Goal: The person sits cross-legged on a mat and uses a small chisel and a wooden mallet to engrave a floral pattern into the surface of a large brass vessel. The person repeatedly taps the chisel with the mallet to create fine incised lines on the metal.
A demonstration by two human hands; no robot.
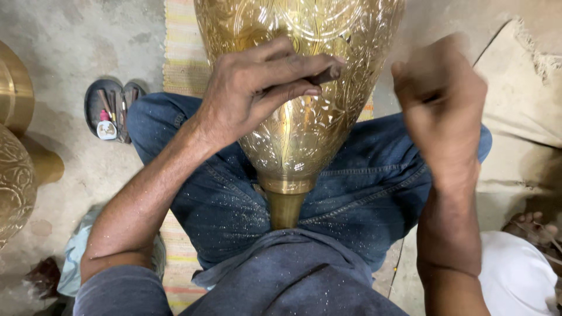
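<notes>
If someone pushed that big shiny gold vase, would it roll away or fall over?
The engraved brass vase looks round and tapers to a narrow neck, so it would probably roll if let go. It lies across the person's lap, with the left hand resting on it. Being metal, it is likely stiff, fairly heavy, and a bit slippery.

No packages, labels, signs or screens show anywhere in the head view.

**Engraved brass vase and chisel**

The brass vase (298, 117) lies tilted across the person's lap, narrow neck toward the body, its shiny golden surface covered in engraved floral scrolls. A slim dark engraving chisel (324, 75) presses against its side.
</notes>
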